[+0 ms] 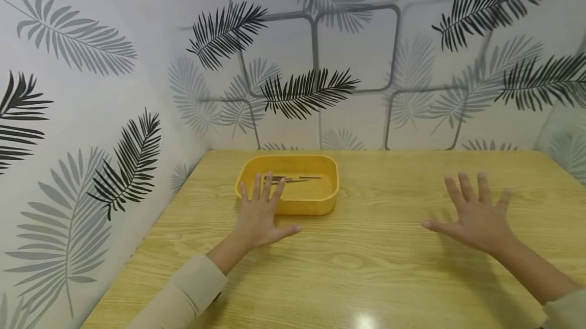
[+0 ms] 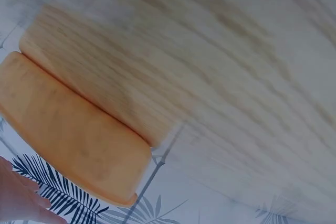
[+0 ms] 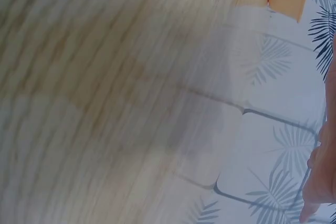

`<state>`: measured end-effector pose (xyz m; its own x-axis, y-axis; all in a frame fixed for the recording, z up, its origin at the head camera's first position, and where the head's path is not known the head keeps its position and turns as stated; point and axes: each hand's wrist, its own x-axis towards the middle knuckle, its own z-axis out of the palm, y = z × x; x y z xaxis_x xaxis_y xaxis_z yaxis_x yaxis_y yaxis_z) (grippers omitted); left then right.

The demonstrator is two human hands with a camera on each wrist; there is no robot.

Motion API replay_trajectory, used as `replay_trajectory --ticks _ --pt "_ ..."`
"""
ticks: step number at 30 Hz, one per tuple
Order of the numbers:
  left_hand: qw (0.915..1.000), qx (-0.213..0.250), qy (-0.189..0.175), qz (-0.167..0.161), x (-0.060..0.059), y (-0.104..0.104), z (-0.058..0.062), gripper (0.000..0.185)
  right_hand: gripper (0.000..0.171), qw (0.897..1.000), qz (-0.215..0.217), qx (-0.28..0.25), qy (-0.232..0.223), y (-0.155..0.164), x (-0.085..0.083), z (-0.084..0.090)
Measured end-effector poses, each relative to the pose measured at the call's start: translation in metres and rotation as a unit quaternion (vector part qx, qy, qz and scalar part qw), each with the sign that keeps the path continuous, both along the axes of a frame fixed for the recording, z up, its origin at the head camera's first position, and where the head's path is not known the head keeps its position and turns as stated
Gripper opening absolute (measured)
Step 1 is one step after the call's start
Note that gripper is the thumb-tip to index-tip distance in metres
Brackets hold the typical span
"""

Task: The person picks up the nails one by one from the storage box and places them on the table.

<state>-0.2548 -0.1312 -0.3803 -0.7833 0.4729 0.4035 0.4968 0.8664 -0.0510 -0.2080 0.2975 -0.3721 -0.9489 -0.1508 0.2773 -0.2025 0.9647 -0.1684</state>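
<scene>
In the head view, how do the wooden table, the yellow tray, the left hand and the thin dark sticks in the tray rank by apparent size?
1. wooden table
2. yellow tray
3. left hand, though it is nearer the camera, so its rank against the tray is unsure
4. thin dark sticks

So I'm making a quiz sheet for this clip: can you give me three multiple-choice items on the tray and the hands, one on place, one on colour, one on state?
1. Where on the table does the tray stand?
A. rear left, close to the wall
B. front right corner
C. at the front edge, in the middle

2. What colour is the tray?
A. blue
B. yellow
C. white

3. How are the left hand and right hand held?
A. both clenched in fists
B. each gripping a stick
C. fingers spread, holding nothing

Key: 1 A, the head view shows it rear left, close to the leaf-print wall. 2 B, its walls are yellow. 3 C, all fingers are splayed above the wood, and the thin dark sticks lie in the tray.
</scene>
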Motion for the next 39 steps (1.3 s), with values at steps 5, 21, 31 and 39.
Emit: replay_trajectory --ticks 5,21,31,39 --pt "1.0 -0.004 -0.002 0.003 -0.002 -0.004 -0.001 0.118 0.109 1.0 0.009 -0.007 -0.002 -0.01 0.001 0.001" --pt "0.9995 -0.003 -0.03 0.007 -0.002 -0.014 0.0 0.117 0.106 0.998 0.038 -0.043 -0.022 -0.05 -0.002 0.004" --pt "0.9994 -0.01 -0.031 0.01 -0.003 -0.02 0.0 0.117 0.106 0.996 0.053 -0.063 -0.039 -0.075 -0.007 0.004" --pt "0.9995 -0.012 -0.028 0.01 -0.006 -0.024 -0.002 0.117 0.104 0.994 0.074 -0.076 -0.04 -0.096 -0.011 0.002"
